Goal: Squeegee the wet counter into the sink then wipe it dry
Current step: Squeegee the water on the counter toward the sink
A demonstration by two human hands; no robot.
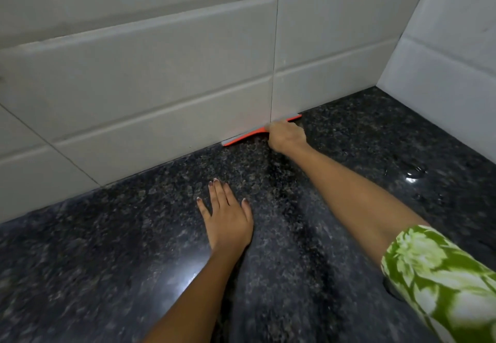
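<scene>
An orange squeegee (243, 136) with a grey rubber blade lies along the back edge of the dark speckled granite counter (107, 248), its blade against the foot of the tiled wall. My right hand (285, 136) is shut on the squeegee's middle, arm stretched far forward. My left hand (226, 216) rests flat on the counter nearer to me, fingers spread, holding nothing. A puddle of water (413, 175) glistens on the counter at the right. No sink or cloth is in view.
White tiled walls (161, 74) close off the back and the right side (456, 74), meeting in a corner at the far right. A green patterned sleeve (434, 275) covers my right upper arm.
</scene>
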